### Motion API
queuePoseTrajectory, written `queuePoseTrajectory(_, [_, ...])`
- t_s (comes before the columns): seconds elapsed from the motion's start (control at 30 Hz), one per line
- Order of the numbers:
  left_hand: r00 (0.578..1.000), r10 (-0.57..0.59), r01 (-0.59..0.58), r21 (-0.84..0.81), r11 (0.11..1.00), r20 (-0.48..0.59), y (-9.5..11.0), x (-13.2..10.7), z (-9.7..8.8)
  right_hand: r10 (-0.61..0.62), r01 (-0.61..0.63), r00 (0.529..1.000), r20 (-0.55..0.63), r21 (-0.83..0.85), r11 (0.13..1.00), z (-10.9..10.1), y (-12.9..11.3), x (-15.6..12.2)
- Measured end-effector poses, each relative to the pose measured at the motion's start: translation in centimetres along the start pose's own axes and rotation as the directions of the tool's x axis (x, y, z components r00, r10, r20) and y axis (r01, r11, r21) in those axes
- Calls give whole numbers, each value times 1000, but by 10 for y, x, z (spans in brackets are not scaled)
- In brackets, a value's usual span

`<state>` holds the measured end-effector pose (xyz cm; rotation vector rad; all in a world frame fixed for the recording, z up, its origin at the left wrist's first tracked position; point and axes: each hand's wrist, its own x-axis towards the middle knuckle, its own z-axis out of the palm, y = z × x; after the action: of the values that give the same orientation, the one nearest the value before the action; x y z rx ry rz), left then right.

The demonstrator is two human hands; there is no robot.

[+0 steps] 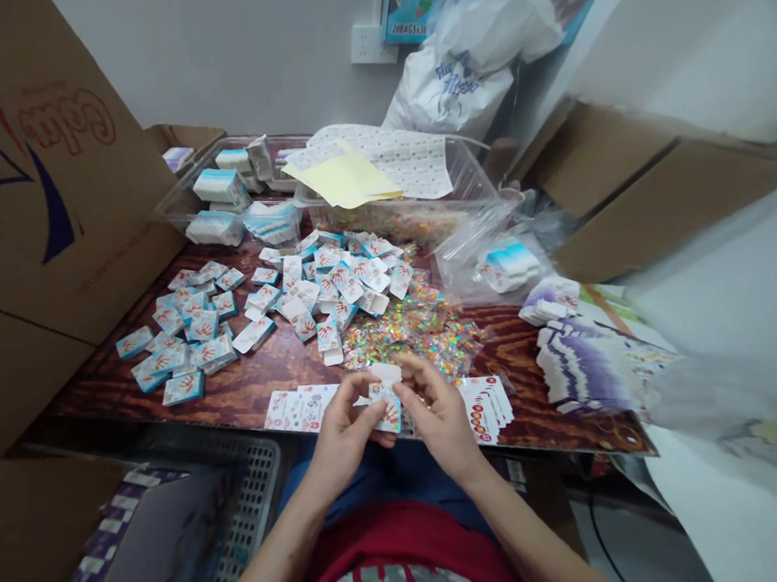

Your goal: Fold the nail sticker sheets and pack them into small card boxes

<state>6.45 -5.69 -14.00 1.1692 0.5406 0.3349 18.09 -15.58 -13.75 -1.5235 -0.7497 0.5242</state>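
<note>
Above the bench [286, 362], the left hand [345, 420] and the right hand [442, 412] had their grip pinched on one small box [387, 409].

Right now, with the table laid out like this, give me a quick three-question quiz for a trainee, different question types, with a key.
1. True or false: the left hand and the right hand both touch the same small box.
2. Multiple choice: what colour is the plain sheet lying over the patterned paper? a) red b) yellow c) black
3. Fill in the blank: in the picture, the purple-and-white stack lies to the ____ of the colourful packets.

Key: 1. True. 2. b. 3. right.
</note>
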Motion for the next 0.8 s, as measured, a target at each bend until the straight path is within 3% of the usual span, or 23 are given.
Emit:
queuePoseTrajectory(0.1, [998,30,-24,97,995,-61,-3,1,4,92,-96,994,54,85,992,-6,1,0])
queuePoseTrajectory(0.23, [993,33,-14,167,986,-112,-6,3,8,100,-106,976,192,16,994,-21,-2,4])
queuePoseTrajectory(0.57, [1000,8,-6,223,975,-8,-5,2,1,318,-333,942,103,199,922,-17,5,20])
queuePoseTrajectory(0.7, [999,-5,13,210,978,-37,-7,0,-2,302,-304,952,40,191,933,-10,7,11])
queuePoseTrajectory(0.8, [999,2,6,214,977,-35,-7,-1,-3,202,-200,979,-21,91,976,-4,4,1])
